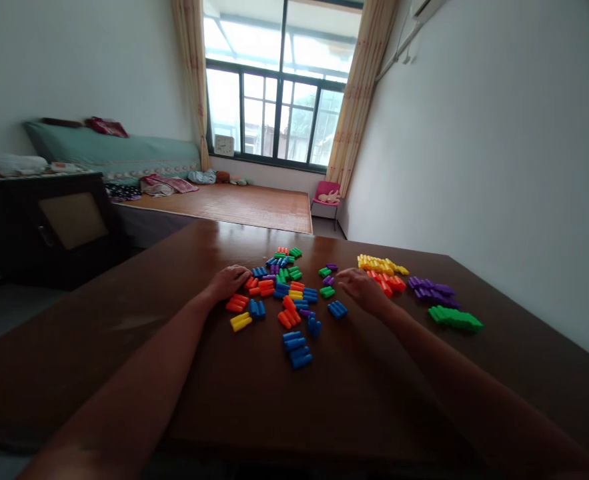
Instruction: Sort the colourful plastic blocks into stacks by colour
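Observation:
My left hand [229,283] rests on the table at the left edge of a loose pile of coloured plastic building blocks. Its fingers are stretched out beside orange blocks [261,288] and nothing shows in them. My right hand [361,289] hovers over or rests on the table, I cannot tell which, with its fingers loosely spread toward the small purple block [328,281] and the green blocks [327,292]. Close to its wrist lies a blue block [337,309]. Nearer me are more blue blocks [297,349], orange blocks [289,313] and a yellow block [241,321].
Sorted groups lie right of my right hand: yellow blocks [377,264], orange blocks [388,283], purple blocks [432,291] and green blocks [455,319]. The brown table [214,393] is glossy. Beyond it stand a bed [254,203], a dark cabinet [14,213] and a pink chair [327,190].

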The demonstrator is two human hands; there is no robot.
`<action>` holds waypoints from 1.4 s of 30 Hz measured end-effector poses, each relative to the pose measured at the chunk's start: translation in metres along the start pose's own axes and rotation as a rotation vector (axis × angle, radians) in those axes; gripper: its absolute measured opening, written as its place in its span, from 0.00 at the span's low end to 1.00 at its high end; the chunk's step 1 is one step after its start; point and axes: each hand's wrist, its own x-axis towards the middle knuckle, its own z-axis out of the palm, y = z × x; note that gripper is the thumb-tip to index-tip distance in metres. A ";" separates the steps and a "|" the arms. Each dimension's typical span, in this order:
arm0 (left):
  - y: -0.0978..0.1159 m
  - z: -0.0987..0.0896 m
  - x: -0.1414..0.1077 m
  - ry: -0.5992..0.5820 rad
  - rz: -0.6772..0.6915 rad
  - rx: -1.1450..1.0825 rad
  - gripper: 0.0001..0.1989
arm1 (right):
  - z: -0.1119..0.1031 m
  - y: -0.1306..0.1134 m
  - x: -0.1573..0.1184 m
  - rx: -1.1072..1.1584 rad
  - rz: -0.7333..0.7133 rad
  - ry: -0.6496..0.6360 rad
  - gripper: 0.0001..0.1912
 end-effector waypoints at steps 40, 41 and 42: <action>0.006 -0.018 0.014 -0.034 -0.303 0.052 0.32 | -0.158 0.198 -0.222 -0.217 0.807 0.327 0.19; 0.011 -0.019 0.012 -0.026 -0.309 0.086 0.33 | -0.157 0.205 -0.224 -0.205 0.807 0.315 0.19; 0.013 -0.020 0.008 -0.014 -0.313 0.121 0.33 | -0.155 0.212 -0.225 -0.189 0.806 0.303 0.19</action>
